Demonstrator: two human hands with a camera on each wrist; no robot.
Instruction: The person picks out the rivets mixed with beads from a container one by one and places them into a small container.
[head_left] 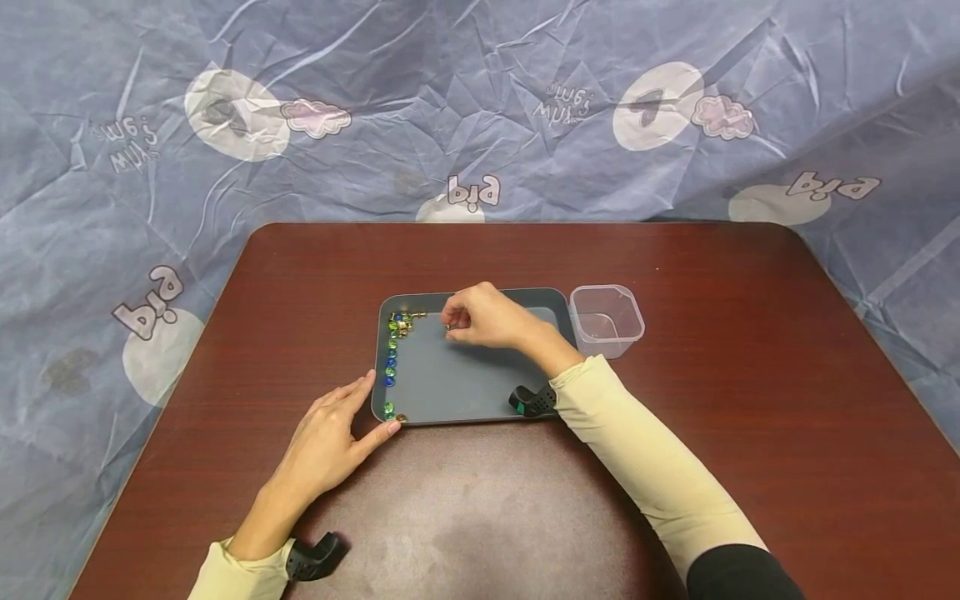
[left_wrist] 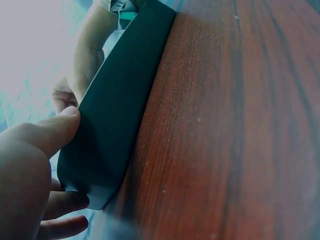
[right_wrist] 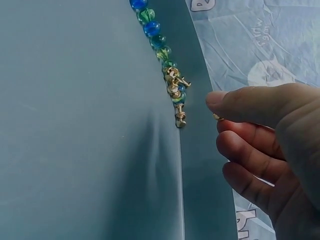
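Observation:
A shallow grey tray (head_left: 465, 383) lies on the table. My left hand (head_left: 330, 433) holds its near left corner, with the thumb (left_wrist: 65, 120) on the near rim and the fingers round the left side. Over the tray's far part, my right hand (head_left: 487, 317) pinches a small gold metal piece (right_wrist: 217, 117) between thumb and forefinger; most of it is hidden. Blue and green glass marbles (right_wrist: 151, 28) line the tray's left wall. Several small gold metal pieces (right_wrist: 175, 90), screw-like in shape, are bunched with marbles at the far left corner.
A clear plastic container (head_left: 606, 321) stands at the tray's right side. An amber marble (head_left: 401, 418) and green ones sit in the near left corner. Behind the brown table (head_left: 712, 333) hangs a printed blue cloth (head_left: 480, 108).

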